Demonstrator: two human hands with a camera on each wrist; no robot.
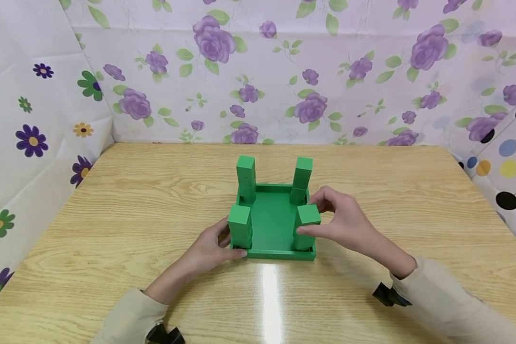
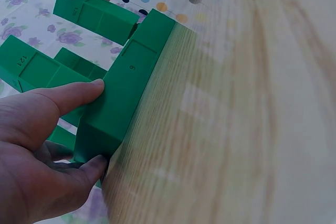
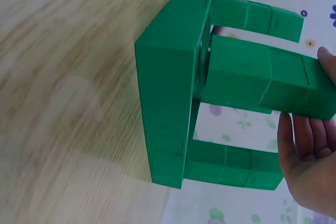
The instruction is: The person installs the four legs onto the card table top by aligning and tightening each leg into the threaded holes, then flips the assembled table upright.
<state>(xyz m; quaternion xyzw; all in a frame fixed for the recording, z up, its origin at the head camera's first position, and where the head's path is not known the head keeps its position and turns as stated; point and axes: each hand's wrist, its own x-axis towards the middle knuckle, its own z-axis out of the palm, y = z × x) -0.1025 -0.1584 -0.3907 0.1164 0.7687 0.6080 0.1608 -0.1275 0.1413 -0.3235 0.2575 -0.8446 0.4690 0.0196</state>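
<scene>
A green square base (image 1: 279, 254) with a raised rim sits on the table, a blocky green post standing up at each corner. At its near left corner my left hand (image 1: 208, 248) grips the base, the thumb (image 2: 79, 95) lying along the near wall and fingers around the left side. My right hand (image 1: 348, 217) pinches the upper part of the near right post (image 1: 307, 215) between thumb and fingers. Seams across that post (image 3: 252, 74) show in the right wrist view. The near left post (image 1: 240, 227) rises beside my left hand. Two far posts (image 1: 246, 174) (image 1: 302, 176) stand untouched.
The wood-grain table (image 1: 155, 191) runs back to a wall cloth (image 1: 275, 67) with purple flowers. More patterned cloth (image 1: 8, 110) hangs at the left, and dotted cloth (image 1: 511, 148) at the right. Black straps (image 1: 389, 294) sit at the beige sleeves (image 1: 447, 298).
</scene>
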